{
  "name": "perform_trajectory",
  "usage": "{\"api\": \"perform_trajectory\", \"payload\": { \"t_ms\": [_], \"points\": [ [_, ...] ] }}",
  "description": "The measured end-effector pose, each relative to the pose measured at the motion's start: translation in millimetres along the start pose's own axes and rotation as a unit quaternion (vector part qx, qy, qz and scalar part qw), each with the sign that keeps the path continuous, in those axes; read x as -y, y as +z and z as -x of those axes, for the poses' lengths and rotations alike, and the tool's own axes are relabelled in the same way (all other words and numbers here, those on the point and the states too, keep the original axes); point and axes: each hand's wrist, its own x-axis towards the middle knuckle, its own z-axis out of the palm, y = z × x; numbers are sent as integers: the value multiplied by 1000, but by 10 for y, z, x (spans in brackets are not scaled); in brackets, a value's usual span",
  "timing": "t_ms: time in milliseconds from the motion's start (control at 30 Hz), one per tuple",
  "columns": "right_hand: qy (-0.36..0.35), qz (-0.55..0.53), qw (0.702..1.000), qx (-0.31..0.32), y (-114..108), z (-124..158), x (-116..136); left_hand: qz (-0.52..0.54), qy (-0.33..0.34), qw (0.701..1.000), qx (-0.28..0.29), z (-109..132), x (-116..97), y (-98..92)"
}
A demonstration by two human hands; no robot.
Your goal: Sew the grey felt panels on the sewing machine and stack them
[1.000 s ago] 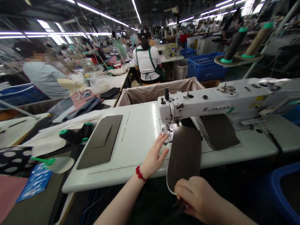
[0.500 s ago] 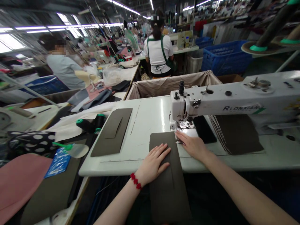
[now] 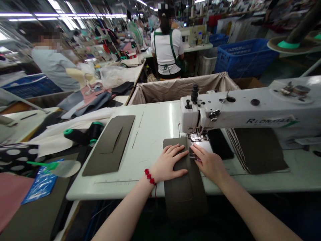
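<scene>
A long dark olive fabric piece (image 3: 184, 192) lies on the white table (image 3: 152, 134) and hangs over its front edge. Its far end sits at the presser foot (image 3: 198, 137) of a white sewing machine (image 3: 245, 115). My left hand (image 3: 169, 164), with a red bead bracelet at the wrist, lies flat and open on the piece. My right hand (image 3: 208, 162) rests on the piece's right edge just before the foot, fingers extended.
A stack of similar olive pieces (image 3: 110, 144) lies to the left, another stack (image 3: 258, 150) under the machine arm. Black thread cones (image 3: 82, 135) lie at the left. A cloth-lined bin (image 3: 180, 88) stands behind the table. Other people work at stations beyond.
The olive piece has been laid flat on the table and slid up to the presser foot. Both hands moved forward onto it; the right one let go of its lower end.
</scene>
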Motion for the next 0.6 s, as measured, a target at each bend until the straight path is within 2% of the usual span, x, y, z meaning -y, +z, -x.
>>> {"api": "perform_trajectory", "payload": {
  "t_ms": [400, 600],
  "points": [
    [2, 6, 1000, 12, 20, -6, -5, -15, -20, 1000, -8, -45, 49, 0],
    [6, 2, 1000, 9, 8, -17, -8, -6, 1, 1000, 7, -80, 74, -2]
  ]
}}
